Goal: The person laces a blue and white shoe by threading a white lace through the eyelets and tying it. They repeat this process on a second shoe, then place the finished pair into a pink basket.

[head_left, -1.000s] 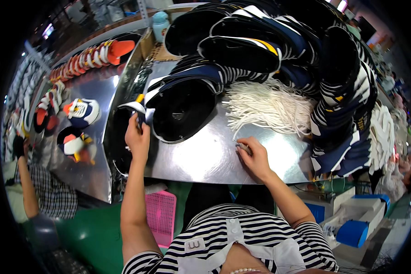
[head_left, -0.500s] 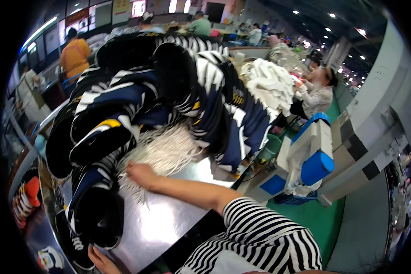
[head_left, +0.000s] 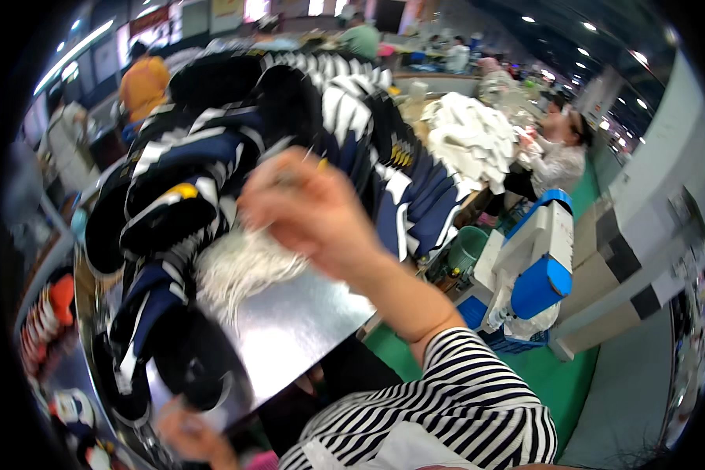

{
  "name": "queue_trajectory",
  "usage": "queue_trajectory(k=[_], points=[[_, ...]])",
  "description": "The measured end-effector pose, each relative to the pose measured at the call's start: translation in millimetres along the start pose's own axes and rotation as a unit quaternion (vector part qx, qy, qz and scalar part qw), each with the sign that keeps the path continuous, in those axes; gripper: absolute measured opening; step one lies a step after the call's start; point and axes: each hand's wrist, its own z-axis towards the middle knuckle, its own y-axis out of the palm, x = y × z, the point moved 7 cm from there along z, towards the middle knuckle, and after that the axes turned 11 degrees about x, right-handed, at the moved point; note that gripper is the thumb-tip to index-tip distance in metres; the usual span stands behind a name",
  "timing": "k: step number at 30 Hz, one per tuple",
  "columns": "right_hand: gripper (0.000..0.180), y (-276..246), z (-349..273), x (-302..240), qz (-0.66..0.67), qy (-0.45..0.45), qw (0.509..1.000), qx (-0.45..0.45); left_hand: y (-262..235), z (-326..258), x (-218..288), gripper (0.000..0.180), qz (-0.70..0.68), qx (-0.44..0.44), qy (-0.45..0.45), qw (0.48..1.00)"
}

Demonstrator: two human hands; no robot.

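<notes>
1. Two hands are in shot, so starting at the left: the left hand sits at the near-left edge of the shiny sheet-metal table, right by a dark navy-and-white shoe upper. It looks to be touching the upper, but it's blurred, so I can't tell whether the fingers are spread or gripping.
2. Middle: the loose bundle of white laces lies on the table, with its strands fanned out roughly near-left to far-right.
3. Right of that: the right hand is raised just above and to the right of the bundle. Fingers are pressed together, seemingly pinching a thin lace strand, though motion blur makes it hard to be sure. It's clearly the nearer hand to the laces.
</notes>
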Motion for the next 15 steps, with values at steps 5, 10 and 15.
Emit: queue_trajectory(k=[5, 10, 15], points=[[0.008, -73.2, -67.1, -96.8, 0.089, -0.144, 0.984, 0.051, 59.3, -38.1, 35.1, 0.027, -0.009, -0.078, -0.039, 0.996], [0.009, -143.4, -96.9, -107.2, 0.092, -0.115, 0.987, 0.067, -16.2, -8.2, 22.0, 0.045, 0.219, 0.028, 0.005, 0.975], [0.019, -108.7, -114.6, 69.3, 0.113, 0.132, 0.981, 0.083, -71.3, -92.3, -68.1, 0.043, 0.051, -0.002, -0.452, 0.89]])
